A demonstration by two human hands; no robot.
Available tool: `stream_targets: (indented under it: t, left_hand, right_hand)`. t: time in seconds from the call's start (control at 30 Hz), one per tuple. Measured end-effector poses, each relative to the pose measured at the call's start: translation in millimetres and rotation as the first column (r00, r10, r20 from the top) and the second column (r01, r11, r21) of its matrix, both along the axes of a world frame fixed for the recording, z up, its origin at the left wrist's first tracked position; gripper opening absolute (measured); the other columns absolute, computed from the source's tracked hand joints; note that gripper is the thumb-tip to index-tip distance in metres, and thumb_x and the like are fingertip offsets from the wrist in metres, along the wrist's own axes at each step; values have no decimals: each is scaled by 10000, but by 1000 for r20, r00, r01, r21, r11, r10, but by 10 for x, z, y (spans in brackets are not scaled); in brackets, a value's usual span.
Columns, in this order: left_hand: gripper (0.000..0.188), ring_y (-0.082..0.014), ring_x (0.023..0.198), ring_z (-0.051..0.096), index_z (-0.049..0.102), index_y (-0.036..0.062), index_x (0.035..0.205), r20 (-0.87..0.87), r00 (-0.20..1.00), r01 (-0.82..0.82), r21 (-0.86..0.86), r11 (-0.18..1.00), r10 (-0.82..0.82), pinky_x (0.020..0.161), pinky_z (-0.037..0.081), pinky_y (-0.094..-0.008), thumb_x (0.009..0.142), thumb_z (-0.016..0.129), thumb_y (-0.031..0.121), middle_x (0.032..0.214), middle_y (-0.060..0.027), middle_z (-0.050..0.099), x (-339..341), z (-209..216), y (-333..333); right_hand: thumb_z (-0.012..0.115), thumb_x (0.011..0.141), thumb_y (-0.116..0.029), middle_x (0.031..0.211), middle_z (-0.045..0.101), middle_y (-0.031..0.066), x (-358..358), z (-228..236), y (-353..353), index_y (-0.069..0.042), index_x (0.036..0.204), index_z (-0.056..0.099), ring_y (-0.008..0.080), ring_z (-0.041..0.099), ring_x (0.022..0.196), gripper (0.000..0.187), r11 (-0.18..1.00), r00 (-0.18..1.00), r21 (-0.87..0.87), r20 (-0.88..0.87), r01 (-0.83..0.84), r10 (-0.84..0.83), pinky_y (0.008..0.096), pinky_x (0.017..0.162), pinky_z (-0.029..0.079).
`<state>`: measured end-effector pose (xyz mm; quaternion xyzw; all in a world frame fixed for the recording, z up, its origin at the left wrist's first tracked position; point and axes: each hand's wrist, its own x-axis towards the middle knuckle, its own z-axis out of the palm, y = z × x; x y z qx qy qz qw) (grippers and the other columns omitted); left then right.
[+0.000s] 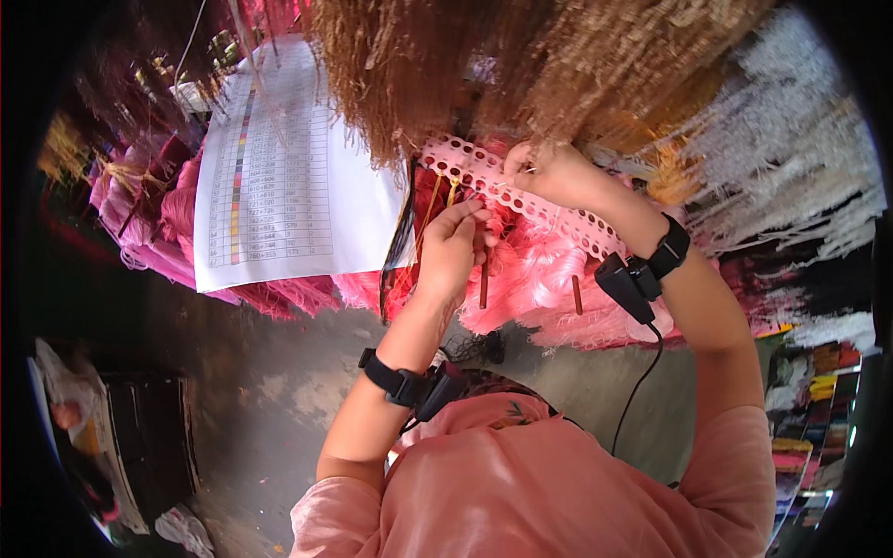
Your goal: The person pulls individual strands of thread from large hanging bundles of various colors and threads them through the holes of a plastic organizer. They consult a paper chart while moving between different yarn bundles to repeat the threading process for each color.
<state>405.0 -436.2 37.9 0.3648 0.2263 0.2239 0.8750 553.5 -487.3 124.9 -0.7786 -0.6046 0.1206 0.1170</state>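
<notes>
A pink strip punched with rows of round holes (564,221) slants across the skeins in front of me. Over its upper edge, my right hand (551,177) is closed, with a small pale bit showing at the fingertips that I cannot make out. Just below the strip, my left hand (450,246) has its fingers curled together; whatever is in them is hidden. Yellow thread (453,192) is looped through a hole near the strip's left end. Dark and yellow threads (398,244) hang beside my left hand. Red and pink skeins of thread (549,270) lie behind and under the strip.
A printed chart sheet (279,186) lies on the skeins at left. Brown thread bundles (595,65) hang close above my hands, white ones (791,139) at right. Two brown rods (577,296) poke out below the strip. A dark box (149,437) stands at lower left.
</notes>
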Motion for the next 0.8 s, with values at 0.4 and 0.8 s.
stream_targets:
  t: [0.4,0.8]
  left_hand:
    - [50,-35,452,355,528,60,792,143,989,44,-57,997,-35,411,281,-154,787,511,107,662,21,503,244,-179,196]
    - [125,-19,481,339,531,68,850,334,941,36,75,997,-59,433,273,-157,824,462,168,651,56,481,-33,-255,-24]
  right_hand:
    - [495,724,-106,687,536,72,196,-326,200,-10,745,511,131,509,683,99,998,980,-51,-198,-32,22,262,625,402]
    - [522,720,-53,658,522,31,108,-240,-232,-14,724,514,86,480,644,40,996,918,68,-388,-62,84,224,609,397]
